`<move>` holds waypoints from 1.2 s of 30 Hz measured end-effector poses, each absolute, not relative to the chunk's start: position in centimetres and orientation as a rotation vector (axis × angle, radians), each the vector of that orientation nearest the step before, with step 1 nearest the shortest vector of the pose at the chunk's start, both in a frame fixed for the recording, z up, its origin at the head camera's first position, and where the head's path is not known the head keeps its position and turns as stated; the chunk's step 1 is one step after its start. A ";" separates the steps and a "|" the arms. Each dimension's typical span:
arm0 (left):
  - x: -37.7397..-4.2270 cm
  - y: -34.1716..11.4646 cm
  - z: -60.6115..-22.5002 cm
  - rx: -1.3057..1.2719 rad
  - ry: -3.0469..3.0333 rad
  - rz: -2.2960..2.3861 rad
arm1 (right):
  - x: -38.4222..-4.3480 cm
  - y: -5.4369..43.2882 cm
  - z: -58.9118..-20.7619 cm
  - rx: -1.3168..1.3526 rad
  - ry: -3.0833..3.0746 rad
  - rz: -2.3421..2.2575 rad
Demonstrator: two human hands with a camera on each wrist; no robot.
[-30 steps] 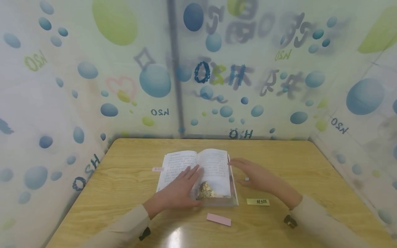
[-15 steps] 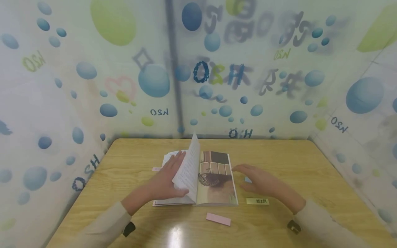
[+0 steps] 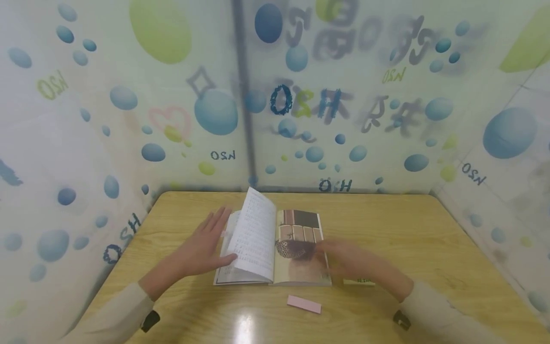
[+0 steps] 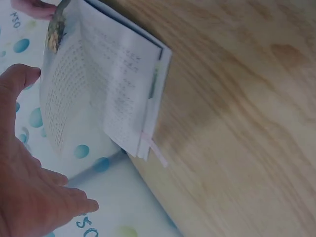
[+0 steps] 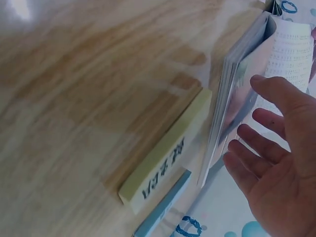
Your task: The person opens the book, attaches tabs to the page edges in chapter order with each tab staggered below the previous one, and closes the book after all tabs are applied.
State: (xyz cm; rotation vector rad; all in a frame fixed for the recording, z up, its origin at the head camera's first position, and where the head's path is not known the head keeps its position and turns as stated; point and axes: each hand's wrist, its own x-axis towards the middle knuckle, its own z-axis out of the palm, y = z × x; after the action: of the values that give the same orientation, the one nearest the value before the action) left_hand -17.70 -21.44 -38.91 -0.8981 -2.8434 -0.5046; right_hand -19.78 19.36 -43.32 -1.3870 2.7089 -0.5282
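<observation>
An open book (image 3: pixel 301 270) lies on the wooden table, its right page printed with a brown picture. One text page (image 3: pixel 256 236) stands raised, leaning over the left half. Beside that half is my left hand (image 3: pixel 195 251), fingers straight, the thumb tip at the raised page's lower edge in the head view. From the left wrist view, this hand (image 4: pixel 34 182) has nothing in its grasp. My right hand (image 3: pixel 356 260), blurred by motion, overlaps the right page's outer edge. In the right wrist view its fingers (image 5: pixel 261 145) are relaxed, holding nothing, close to the picture page.
A pink strip of sticky notes (image 3: pixel 304 304) lies in front of the book. To the book's right are a yellow strip with handwriting (image 5: pixel 165 153) and a blue strip (image 5: pixel 163 205). A pink tab (image 4: pixel 158 152) sticks out from the left pages. Bubble-patterned curtains (image 3: pixel 365 119) surround the table.
A page has risen from the right side and swung left, uncovering the brown picture. My left hand has withdrawn leftward off the pages. My right hand has shifted slightly left, over the right page's edge.
</observation>
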 end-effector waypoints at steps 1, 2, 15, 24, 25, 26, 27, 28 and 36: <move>-17.7 -21.6 -39.1 -0.890 -2.848 -0.496 | -19.7 19.2 -43.5 -1.386 2.702 -0.519; -17.6 -21.7 -39.4 -0.878 -2.857 -0.497 | -19.6 19.2 -43.5 -1.377 2.696 -0.512; -17.1 -20.4 -43.5 -0.745 -2.892 -0.510 | -18.8 18.9 -44.2 -1.173 2.608 -0.511; -17.7 -17.0 -44.4 -0.856 -2.943 -0.443 | -19.2 18.6 -43.9 -1.135 2.592 -0.503; -17.7 -16.6 -44.4 -0.866 -2.963 -0.442 | -19.3 18.7 -43.8 -1.148 2.585 -0.509; -17.8 -16.2 -44.5 -0.880 -2.982 -0.438 | -19.4 18.7 -43.8 -1.159 2.578 -0.513; -17.8 -15.8 -44.6 -0.892 -3.002 -0.431 | -19.4 18.7 -43.7 -1.173 2.574 -0.515; -17.8 -15.4 -44.7 -0.907 -3.018 -0.427 | -19.5 18.7 -43.6 -1.187 2.569 -0.515; -17.6 -12.2 -44.9 -1.049 -3.071 -0.432 | -19.6 18.6 -43.5 -1.223 2.564 -0.518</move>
State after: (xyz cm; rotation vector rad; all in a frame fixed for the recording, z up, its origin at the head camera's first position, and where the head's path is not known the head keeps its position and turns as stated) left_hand -17.59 -12.16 -44.86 -1.0494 -3.0715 -0.4317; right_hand -19.56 18.57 -43.49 -1.2232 2.5642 -0.5178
